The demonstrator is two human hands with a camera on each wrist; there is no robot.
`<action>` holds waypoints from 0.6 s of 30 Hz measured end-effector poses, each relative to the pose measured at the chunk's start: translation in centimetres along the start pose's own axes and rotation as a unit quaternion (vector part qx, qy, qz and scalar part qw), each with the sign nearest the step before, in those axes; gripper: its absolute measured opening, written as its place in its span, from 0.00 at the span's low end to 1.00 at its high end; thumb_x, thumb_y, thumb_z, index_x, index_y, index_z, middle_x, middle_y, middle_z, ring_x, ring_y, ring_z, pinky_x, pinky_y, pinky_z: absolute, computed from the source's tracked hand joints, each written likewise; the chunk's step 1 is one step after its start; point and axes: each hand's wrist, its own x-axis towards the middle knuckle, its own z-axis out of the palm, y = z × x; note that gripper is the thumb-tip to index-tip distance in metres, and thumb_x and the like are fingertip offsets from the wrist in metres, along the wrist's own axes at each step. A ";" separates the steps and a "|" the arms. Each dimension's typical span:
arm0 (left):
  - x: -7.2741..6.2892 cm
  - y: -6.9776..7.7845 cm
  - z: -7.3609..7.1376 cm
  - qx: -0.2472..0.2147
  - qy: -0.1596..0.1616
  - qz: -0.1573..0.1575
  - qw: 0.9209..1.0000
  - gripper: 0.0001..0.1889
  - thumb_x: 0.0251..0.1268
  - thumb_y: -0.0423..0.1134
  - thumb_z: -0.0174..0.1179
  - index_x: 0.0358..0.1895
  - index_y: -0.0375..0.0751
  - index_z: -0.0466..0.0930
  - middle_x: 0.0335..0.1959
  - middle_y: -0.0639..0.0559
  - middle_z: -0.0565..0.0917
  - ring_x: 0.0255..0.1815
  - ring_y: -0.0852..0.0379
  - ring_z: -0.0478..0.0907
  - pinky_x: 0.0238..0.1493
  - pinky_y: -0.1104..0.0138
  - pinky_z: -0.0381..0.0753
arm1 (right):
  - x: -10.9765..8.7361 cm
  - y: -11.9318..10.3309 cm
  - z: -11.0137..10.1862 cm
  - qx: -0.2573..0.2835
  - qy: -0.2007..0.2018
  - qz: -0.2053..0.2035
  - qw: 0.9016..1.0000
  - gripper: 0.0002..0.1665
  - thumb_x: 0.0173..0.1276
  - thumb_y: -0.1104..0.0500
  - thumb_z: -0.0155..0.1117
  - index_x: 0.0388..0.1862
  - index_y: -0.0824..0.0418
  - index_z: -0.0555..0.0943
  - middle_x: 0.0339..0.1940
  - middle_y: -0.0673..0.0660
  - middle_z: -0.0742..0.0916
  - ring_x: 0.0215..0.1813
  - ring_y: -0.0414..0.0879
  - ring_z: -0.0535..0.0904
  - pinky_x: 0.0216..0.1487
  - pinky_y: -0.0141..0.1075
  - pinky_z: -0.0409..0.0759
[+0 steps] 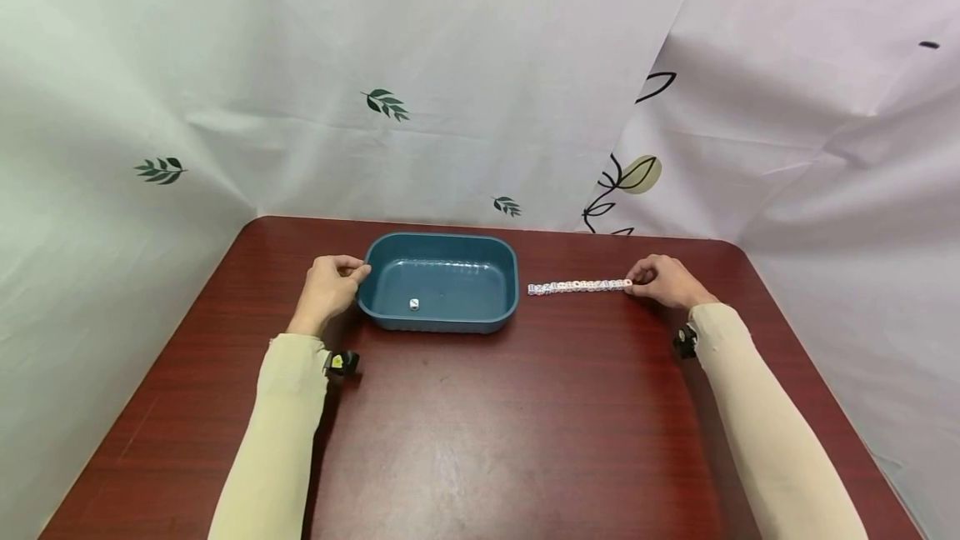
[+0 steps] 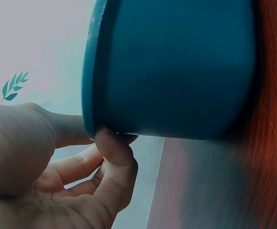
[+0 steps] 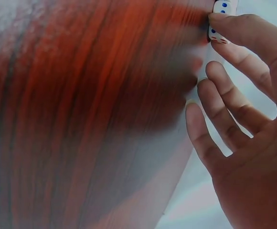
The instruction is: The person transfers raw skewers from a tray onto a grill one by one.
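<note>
In the head view, my left hand (image 1: pixel 328 292) pinches the left rim of a blue-green plastic basin (image 1: pixel 438 326) between thumb and fingers. The left wrist view shows the thumb and a finger right at the edge of the basin's wall (image 2: pixel 176 67). One white die (image 1: pixel 414 304) lies on the basin floor, towards the front left. To the right of the basin, a straight row of dice (image 1: pixel 577 286) runs along the table. At its right end my right hand (image 1: pixel 666 282) pinches the last die (image 3: pixel 223 8) between thumb and forefinger, the other fingers loosely bent.
Everything stands on a dark red wooden table (image 1: pixel 487 432), towards its far edge. A white cloth backdrop (image 1: pixel 450 40) with leaf prints hangs close behind the table and along both sides.
</note>
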 end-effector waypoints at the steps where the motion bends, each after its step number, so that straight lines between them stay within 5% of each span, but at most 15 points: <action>1: 0.0 0.0 0.0 0.001 0.000 -0.001 1.000 0.18 0.79 0.40 0.56 0.57 0.25 0.80 0.48 0.33 0.82 0.43 0.44 0.78 0.38 0.63 0.78 | 0.0 0.0 0.0 0.000 0.000 -0.001 1.000 0.06 0.64 0.60 0.77 0.38 0.61 0.89 0.32 0.49 0.88 0.36 0.46 0.79 0.41 0.44 0.74; 18: 0.0 0.0 0.0 -0.003 -0.004 -0.004 1.000 0.19 0.80 0.41 0.56 0.58 0.25 0.80 0.48 0.34 0.81 0.45 0.44 0.77 0.40 0.62 0.78 | -0.4 -2.4 -0.8 0.004 0.033 -0.002 0.999 0.15 0.61 0.64 0.77 0.45 0.66 0.86 0.40 0.60 0.85 0.44 0.56 0.80 0.48 0.50 0.75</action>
